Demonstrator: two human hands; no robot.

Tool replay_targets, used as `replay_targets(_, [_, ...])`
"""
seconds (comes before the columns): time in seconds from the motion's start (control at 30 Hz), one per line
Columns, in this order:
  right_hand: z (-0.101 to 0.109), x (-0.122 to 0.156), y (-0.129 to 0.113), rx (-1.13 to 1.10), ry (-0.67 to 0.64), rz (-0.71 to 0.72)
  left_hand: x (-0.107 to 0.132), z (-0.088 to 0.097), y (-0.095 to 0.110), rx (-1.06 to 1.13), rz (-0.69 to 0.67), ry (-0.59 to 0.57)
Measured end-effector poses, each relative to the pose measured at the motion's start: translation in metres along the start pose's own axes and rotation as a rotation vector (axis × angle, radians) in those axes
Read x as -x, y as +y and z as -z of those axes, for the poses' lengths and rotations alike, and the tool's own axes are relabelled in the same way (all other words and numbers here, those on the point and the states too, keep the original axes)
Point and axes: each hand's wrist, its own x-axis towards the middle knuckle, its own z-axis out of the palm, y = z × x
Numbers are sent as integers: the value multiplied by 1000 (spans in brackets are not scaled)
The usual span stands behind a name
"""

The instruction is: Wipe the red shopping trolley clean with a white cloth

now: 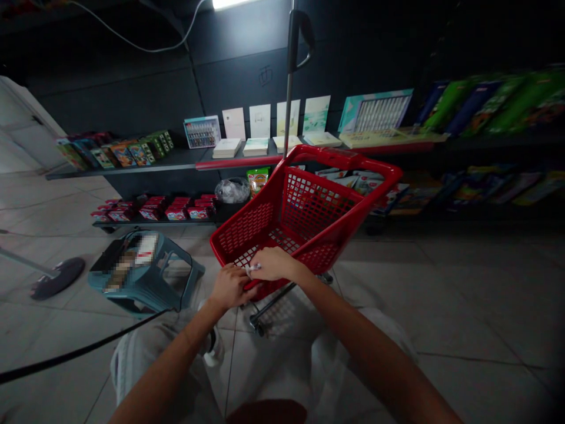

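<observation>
— While the tiled floor is spreading out under everything, what is taking up the most room on it?
— The dark shelves are running along the back wall, carrying boxes, cards and packets. In front of them the red basket is standing on a metal frame and tipping its open mouth toward the person

— And what is standing off to the side?
— A blue-green stool is sitting to the left of the basket, near it but apart, and a thin pole is rising behind the far rim

— Where are the hands resting?
— Both are sitting on the near rim. The left hand is curling its fingers shut around the rim's near corner, lower and closer to the body. The right hand is lying just beside it, a little higher, with its fingers folding down over the edge

— Is anything showing between them?
— A small white piece is peeking out of the gap, its long axis running left to right along the rim. The right fingers are pinching narrow on its right end, so that hand is sitting nearer. The left thumb is touching it or hovering just beside it, and I am not managing to tell which
</observation>
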Motion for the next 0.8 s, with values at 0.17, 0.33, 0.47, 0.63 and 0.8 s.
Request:
replay_targets(0.17, [6,12,46,0,11,18,-1,4,2,-26,-20,8])
replay_targets(0.33, [17,39,125,164,277,-180,1,3,2,-20,-14,48])
replay_targets(0.47, [23,65,175,231,593,-286,4,5,0,-37,-22,72])
replay_targets(0.63, [18,74,183,262,801,-349,8,5,-1,-53,-25,82])
replay_targets(0.8, [15,61,143,276,552,-448,12,5,-5,-57,-19,76])
